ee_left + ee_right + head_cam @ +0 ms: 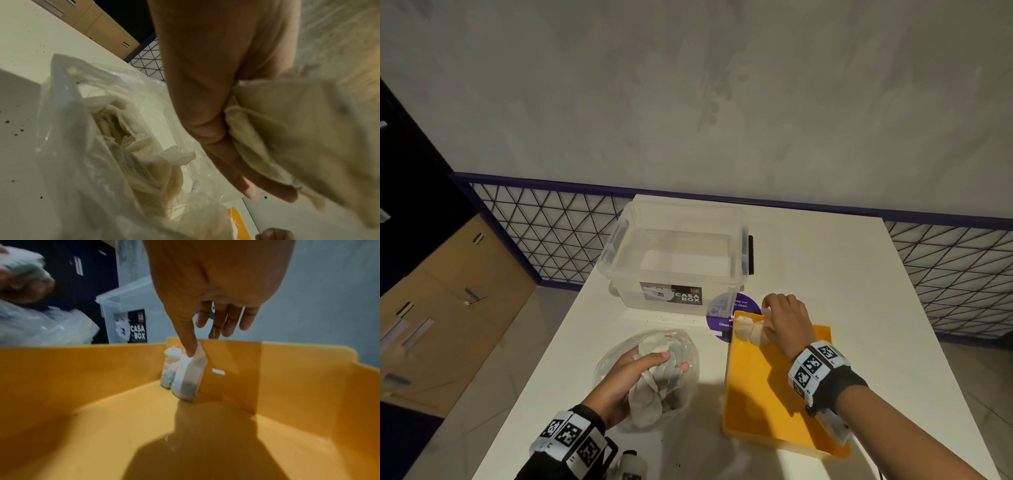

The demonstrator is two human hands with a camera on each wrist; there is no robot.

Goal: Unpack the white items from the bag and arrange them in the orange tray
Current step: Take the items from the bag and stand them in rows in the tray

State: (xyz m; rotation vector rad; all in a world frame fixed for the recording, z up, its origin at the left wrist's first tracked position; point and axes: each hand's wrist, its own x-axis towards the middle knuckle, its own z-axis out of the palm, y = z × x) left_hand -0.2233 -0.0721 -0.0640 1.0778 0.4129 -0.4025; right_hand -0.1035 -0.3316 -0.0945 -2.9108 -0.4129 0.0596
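Now you're at a white table point(825, 260) against a grey wall, mesh railing behind it. Your right hand point(786, 323), thumb pressing and fingers straight, steadies two white pouches point(185, 371) upright in the orange tray's point(774, 404) far left corner; the tray floor nearer you lies bare. Your left hand point(630, 380) grips a bunch of white pouches over the plastic bag point(606, 370), just left of the tray. A clear box point(678, 253) sits behind.
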